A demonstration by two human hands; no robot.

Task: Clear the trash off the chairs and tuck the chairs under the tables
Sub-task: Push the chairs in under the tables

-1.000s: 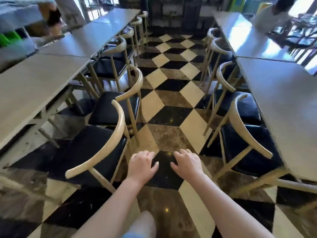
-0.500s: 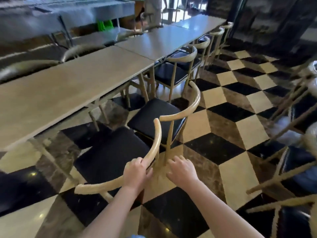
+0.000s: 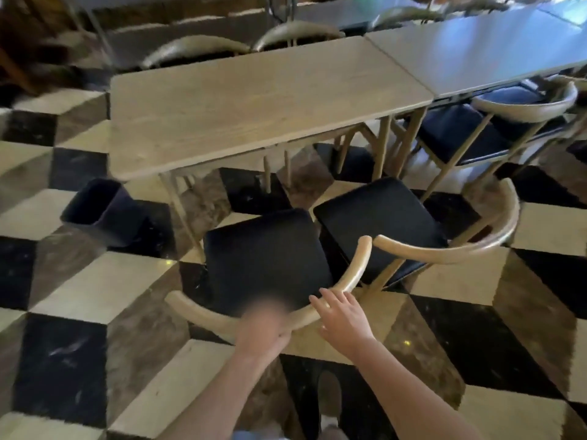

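While the left hand (image 3: 265, 325) is blurred, grip unclear, and the right hand (image 3: 341, 315) rests spread on the backrest (image 3: 352, 274), the chair (image 3: 263, 258) stands untucked. Push evenly toward 12 o'clock under the table (image 3: 254, 106), avoiding the neighbouring chair (image 3: 381, 217) at 2 o'clock

Two tables (image 3: 254, 103), six chairs (image 3: 263, 258), one bin (image 3: 101, 211)

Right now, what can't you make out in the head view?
- Left hand: motion-blurred, so its grip on the chair back is unclear.
- Bin: dark inside, contents unreadable.
- Far chairs: seats hidden behind the table.
- Right-hand table: cut off by the frame edge.
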